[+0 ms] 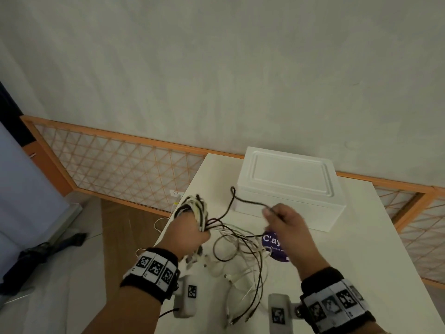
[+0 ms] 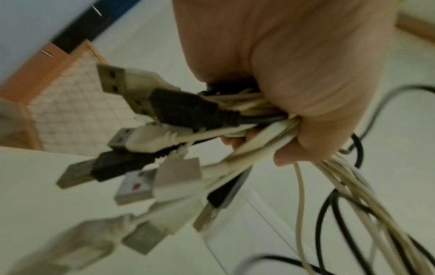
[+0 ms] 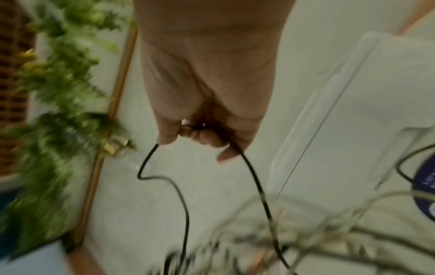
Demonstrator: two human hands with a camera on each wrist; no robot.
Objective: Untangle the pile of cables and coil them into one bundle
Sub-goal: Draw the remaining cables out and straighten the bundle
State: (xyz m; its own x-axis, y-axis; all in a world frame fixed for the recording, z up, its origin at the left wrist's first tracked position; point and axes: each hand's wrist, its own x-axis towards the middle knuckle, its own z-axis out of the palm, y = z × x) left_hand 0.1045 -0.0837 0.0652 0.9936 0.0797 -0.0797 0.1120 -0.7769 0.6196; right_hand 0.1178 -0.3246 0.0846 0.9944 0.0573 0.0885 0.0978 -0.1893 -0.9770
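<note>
My left hand (image 1: 190, 231) grips a bunch of white and black USB cables (image 1: 196, 209) above the table's left edge. In the left wrist view the plugs (image 2: 146, 141) fan out to the left of my fist (image 2: 303, 104), and the cords trail down to the right. My right hand (image 1: 280, 219) pinches a single black cable (image 1: 234, 201), lifted in front of the white box; its loop arches up and runs back to the left hand. In the right wrist view this black cable (image 3: 256, 184) hangs from my fingers (image 3: 200, 135). Loose cable loops (image 1: 240, 256) lie tangled on the table between my hands.
A white foam box (image 1: 289, 186) with its lid on stands at the back of the white table (image 1: 361, 249). A purple round label (image 1: 273, 245) lies under my right hand. An orange lattice fence (image 1: 120, 165) runs behind, with floor to the left.
</note>
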